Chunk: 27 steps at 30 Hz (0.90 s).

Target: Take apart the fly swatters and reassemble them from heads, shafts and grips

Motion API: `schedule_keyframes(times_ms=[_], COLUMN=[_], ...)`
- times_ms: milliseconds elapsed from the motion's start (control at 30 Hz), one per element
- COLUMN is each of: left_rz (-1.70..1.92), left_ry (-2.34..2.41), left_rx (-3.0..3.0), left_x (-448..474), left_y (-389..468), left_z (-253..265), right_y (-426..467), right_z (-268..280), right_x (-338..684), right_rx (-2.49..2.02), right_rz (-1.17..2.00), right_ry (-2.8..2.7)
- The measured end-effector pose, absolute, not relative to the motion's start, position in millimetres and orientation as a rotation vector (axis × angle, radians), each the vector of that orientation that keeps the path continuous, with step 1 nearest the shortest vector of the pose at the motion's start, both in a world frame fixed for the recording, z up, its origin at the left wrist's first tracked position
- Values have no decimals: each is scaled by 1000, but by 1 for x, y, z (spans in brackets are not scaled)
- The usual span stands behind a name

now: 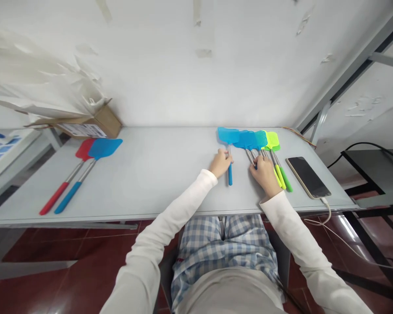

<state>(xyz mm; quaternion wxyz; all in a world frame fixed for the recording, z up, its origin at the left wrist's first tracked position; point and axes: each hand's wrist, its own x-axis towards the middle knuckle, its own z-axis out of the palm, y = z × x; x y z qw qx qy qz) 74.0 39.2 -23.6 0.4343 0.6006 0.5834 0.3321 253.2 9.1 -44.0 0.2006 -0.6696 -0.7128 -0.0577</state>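
Pinched in the fingers of my left hand (220, 163) is the metal shaft of a blue fly swatter (228, 135), its blue grip pointing towards me. My right hand (264, 172) is closed around the shafts and grips of some overlapping blue fly swatters (246, 139); how many it holds is hidden. Beside it, yellow-green fly swatters (273, 140) lie in the same row, with yellow and green grips (284, 175) showing. At the table's left, a red fly swatter (84, 149) lies partly under another blue one (104, 148).
A phone (308, 176) with a white charging cable (329, 209) lies on the table (160, 174), right of the swatters. An opened cardboard box (107, 122) stands at the back left against the wall. Metal frame bars (356, 65) rise at the right.
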Motion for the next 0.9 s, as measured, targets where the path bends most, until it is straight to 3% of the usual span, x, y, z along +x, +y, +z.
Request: schedule_keyframes(times_ms=[267,400,533,700,900], left_rz=[680,551,606,813,731], left_ry=[1631,1716,1631,1473,1347], left_rx=[1908,2007,1899,1649,1632], left_x=[115,125,135,140,136], left_y=[33,31,27,23,34], left_z=[-23,-18,-21,-28,-27], right_y=[12,7,0,4,15], right_z=[-36,-28,-32,-47,-54], right_x=[268,297,317,330,349], right_rx=[-1846,-1945,-2137,-2062,-1973], right_rz=[12,-116,-236,-224,-66], right_ry=[-1907,-1834,-1818,-1988,-1958])
